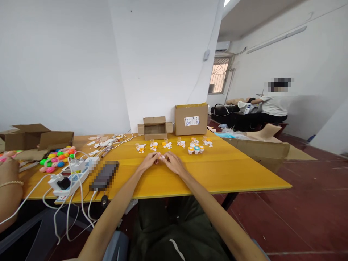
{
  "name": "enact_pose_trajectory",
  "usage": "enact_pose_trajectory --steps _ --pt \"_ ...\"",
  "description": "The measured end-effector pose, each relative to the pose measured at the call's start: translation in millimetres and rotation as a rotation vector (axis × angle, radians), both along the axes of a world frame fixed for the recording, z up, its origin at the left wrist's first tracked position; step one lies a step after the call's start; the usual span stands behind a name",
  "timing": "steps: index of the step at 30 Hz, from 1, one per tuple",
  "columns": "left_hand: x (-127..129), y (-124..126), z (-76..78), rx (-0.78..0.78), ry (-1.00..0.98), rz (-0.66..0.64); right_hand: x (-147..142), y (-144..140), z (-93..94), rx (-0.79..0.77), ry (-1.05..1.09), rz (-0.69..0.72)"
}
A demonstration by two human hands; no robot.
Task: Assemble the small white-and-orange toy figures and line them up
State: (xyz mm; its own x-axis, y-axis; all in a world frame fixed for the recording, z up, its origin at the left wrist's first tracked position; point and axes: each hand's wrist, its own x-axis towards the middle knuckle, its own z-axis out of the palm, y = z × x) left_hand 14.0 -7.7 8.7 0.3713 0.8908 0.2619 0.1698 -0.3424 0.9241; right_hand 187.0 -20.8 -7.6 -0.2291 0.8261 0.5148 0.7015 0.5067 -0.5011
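My left hand [149, 161] and my right hand [173, 163] meet above the yellow table [163, 181]. Both have their fingers closed on a small white piece [162, 157], mostly covered by the fingertips; its exact kind cannot be made out. Just beyond them, small groups of clear cups, white pieces and orange rings lie in a row, among them a group [168, 145] straight ahead. To the right of my hands stands a cluster of small clear cups with white, orange and blue tops [196, 148].
An open cardboard box [155, 136] and a closed one [190, 127] stand at the back. On the left lie a power strip [77, 177] with cables, a phone [104, 175] and colourful plastic balls [58, 157]. A co-worker's arm [9, 185] reaches in there. Another person sits far right.
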Motion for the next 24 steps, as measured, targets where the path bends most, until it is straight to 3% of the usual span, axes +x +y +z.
enact_pose_trajectory --steps 24 --pt "-1.2 3.3 -3.6 -0.021 -0.007 0.014 0.5 2.3 -3.0 0.014 0.006 -0.004"
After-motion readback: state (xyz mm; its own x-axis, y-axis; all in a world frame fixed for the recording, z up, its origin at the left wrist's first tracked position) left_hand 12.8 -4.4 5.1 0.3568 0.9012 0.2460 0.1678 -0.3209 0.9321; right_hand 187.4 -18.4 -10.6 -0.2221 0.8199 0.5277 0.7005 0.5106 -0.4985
